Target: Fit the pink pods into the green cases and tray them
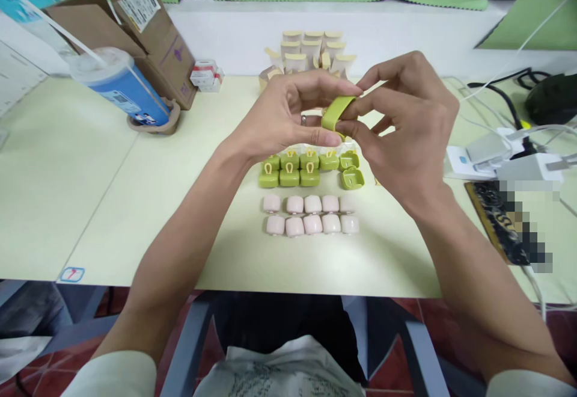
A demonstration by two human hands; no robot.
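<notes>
A small green plastic case (337, 111) is held up above the table between both hands. My left hand (293, 111), with a ring on one finger, grips its left side between thumb and fingers. From the right, my right hand (401, 120) pinches the near right part with bent fingers, which hide some of it. Below the hands stand several closed green cases with yellow loops (289, 177) in two rows. At the right end of these rows lie two open green shells (352, 177). Nearer me are two rows of pale pink rounded pieces (312, 224).
Several cream upright boxes (311, 54) stand against the wall. On the left are a blue cup with a straw (130, 93), a cardboard box (153, 42) and small white-red boxes (207, 76). Chargers and cables (496, 150) and a dark patterned object (491, 216) lie on the right.
</notes>
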